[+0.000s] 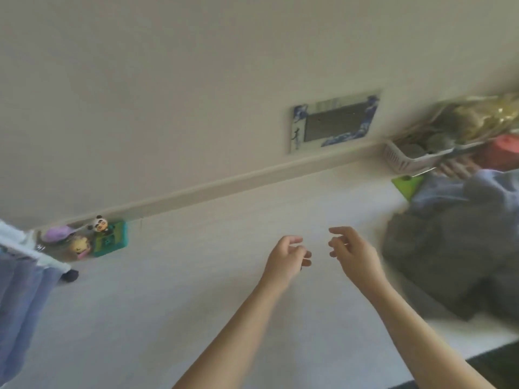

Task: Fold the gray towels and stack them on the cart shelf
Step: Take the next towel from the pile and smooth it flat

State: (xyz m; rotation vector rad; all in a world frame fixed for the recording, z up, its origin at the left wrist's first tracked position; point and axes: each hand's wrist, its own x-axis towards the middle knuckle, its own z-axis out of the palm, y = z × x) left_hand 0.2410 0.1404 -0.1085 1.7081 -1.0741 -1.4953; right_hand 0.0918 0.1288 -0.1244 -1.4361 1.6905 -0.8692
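A person's 2 bare hands hover over a white table [196,276], the left hand [286,258] and right hand [354,252] loosely curled, holding nothing. The heap of gray towels [449,262] lies unfolded just right of them.

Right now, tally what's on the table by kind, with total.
Gray towel pile: 1
Blue cloth: 1
White basket: 1
Picture frame: 1
Toy cluster, too blurred to split: 1
Green item: 1
Hands, empty: 2 (left, right)
Total: 8
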